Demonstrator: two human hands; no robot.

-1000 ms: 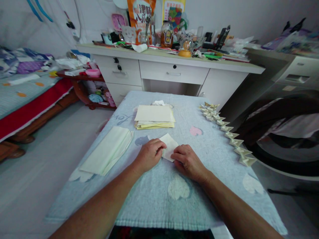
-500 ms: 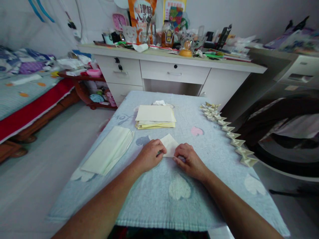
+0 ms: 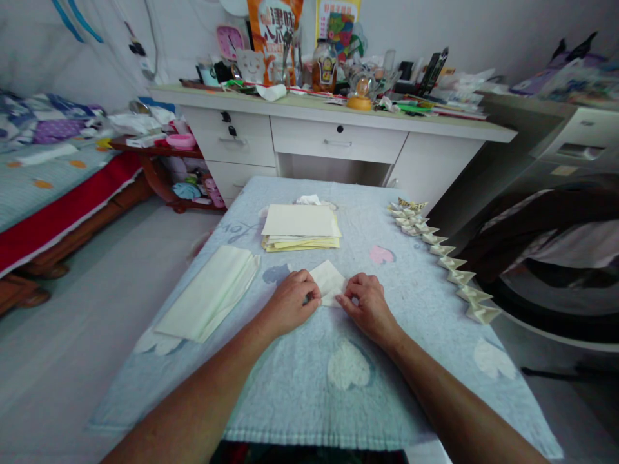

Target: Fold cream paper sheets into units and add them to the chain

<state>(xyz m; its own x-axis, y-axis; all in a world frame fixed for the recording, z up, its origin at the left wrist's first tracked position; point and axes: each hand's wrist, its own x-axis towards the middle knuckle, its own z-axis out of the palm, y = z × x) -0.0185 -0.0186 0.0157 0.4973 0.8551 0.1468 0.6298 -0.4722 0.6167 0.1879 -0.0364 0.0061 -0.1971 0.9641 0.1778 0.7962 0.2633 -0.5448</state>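
L hand: mostly closed, thumb + index pinching L side of small flat cream paper piece.
R hand: likewise, pinching R corner.
Paper piece: betw. hands on fuzzy pale-blue cloth-covered bench; near corner stuck out 1 s ago, near edge now straight, prob. folded.
Long pale-green folded sheets: L.
Spiky folded cream-paper row: R.
Rect. cream/yellow paper stack: beyond.

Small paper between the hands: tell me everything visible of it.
The small paper is plain and cream-coloured, with one corner pointing away from the person and a short, straight near edge. It lies on the pale blue cloth; the left hand and right hand touch its sides, partly covering it.
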